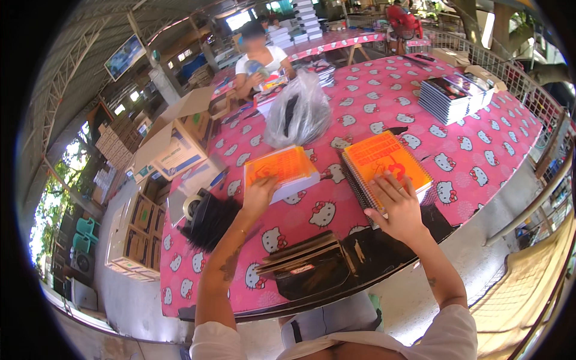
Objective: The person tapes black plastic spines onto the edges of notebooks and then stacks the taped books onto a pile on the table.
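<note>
Pink tablecloth (312,249), hands (260,195) (396,207) apart on orange stacks (279,165) (375,155)

Two: left hand (261,195), right hand (394,207); two orange-topped stacks, one loose-edged stack (279,165), one spiral-bound stack (375,153). One clear plastic bag (315,114), one tape roll (191,207), one black bristly bundle (215,227), one hanging banner (125,58). Two green chairs (87,227), one red chair (408,23), at least two other people (273,62); cartons (139,225) overlap, count unclear.

Between orange piles (381,153): narrow worktop (329,207) lane
Behind left pile (270,167): plastic bag (300,117)
Beside it: black bristles (215,223)
Right: open up to stacked books (444,102)
</note>
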`<state>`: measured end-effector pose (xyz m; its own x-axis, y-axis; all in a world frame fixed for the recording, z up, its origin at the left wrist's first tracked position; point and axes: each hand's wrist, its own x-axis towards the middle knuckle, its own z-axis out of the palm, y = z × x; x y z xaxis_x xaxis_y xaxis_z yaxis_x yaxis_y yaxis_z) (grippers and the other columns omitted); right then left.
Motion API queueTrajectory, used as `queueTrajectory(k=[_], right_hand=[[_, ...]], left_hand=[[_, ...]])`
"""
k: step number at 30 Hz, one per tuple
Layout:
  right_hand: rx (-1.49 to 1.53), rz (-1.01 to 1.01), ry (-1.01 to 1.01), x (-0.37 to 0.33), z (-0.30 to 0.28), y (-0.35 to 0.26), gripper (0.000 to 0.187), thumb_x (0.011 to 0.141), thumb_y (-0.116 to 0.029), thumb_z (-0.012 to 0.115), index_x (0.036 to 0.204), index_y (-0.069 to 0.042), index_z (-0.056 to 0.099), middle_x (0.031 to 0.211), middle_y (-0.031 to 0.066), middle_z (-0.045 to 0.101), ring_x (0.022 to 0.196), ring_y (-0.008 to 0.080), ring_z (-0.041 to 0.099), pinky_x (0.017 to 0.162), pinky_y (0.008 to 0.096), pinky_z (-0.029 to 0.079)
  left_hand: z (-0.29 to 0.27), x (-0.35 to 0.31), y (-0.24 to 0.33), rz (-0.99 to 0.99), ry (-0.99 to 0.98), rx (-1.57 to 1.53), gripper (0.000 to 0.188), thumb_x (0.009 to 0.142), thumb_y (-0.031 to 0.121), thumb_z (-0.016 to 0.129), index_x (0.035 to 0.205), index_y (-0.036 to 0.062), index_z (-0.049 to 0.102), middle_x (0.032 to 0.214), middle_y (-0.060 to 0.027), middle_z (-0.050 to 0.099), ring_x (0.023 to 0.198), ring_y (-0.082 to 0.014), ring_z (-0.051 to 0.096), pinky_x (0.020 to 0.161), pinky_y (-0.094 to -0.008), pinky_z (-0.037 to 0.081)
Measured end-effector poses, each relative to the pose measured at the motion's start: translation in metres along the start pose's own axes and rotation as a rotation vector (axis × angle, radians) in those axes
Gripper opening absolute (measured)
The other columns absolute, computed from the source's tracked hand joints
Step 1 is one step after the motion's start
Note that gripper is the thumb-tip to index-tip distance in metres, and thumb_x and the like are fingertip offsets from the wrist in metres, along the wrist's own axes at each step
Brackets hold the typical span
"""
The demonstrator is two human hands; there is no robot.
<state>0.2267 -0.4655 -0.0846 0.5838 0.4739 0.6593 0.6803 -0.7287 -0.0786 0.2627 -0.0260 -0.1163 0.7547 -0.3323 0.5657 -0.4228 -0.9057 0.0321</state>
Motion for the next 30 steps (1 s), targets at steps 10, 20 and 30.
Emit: queueTrajectory(k=[10, 20, 30], right_hand=[[1.197, 0.393, -0.006, 0.004, 0.026, -0.071, 0.067, 0.09, -0.011, 0.078, 0.148, -0.001, 0.045, 0.139, 0.0153, 0.057, 0.129, 0.0283, 0.056, 0.112, 0.0406, 0.043], [1.424, 0.365, -0.054, -0.026, 0.051, -0.093, 0.033, 0.093, -0.008, 0.077, 0.124, -0.002, 0.066, 0.114, 0.0013, 0.072, 0.101, 0.0081, 0.063, 0.091, 0.0271, 0.05], [1.27, 0.353, -0.205, -0.029, 0.055, -0.091, 0.055, 0.09, -0.014, 0.081, 0.139, -0.005, 0.057, 0.132, 0.0065, 0.062, 0.111, 0.012, 0.059, 0.089, 0.0275, 0.048]], left_hand=[[-0.165, 0.05, 0.164, 0.061, 0.018, -0.088, 0.014, 0.103, 0.017, 0.059, 0.104, 0.0027, 0.059, 0.077, -0.0228, 0.065, 0.07, -0.0445, 0.066, 0.059, -0.0527, 0.05], [-0.203, 0.029, 0.226, 0.155, -0.241, -0.016, 0.017, 0.1, 0.019, 0.061, 0.099, 0.002, 0.058, 0.078, -0.0176, 0.067, 0.074, -0.0404, 0.068, 0.062, -0.0504, 0.052], [-0.165, -0.012, 0.207, 0.098, -0.333, 0.124, 0.029, 0.097, 0.024, 0.066, 0.11, -0.0012, 0.062, 0.085, -0.0139, 0.069, 0.089, -0.0346, 0.07, 0.079, -0.0485, 0.052]])
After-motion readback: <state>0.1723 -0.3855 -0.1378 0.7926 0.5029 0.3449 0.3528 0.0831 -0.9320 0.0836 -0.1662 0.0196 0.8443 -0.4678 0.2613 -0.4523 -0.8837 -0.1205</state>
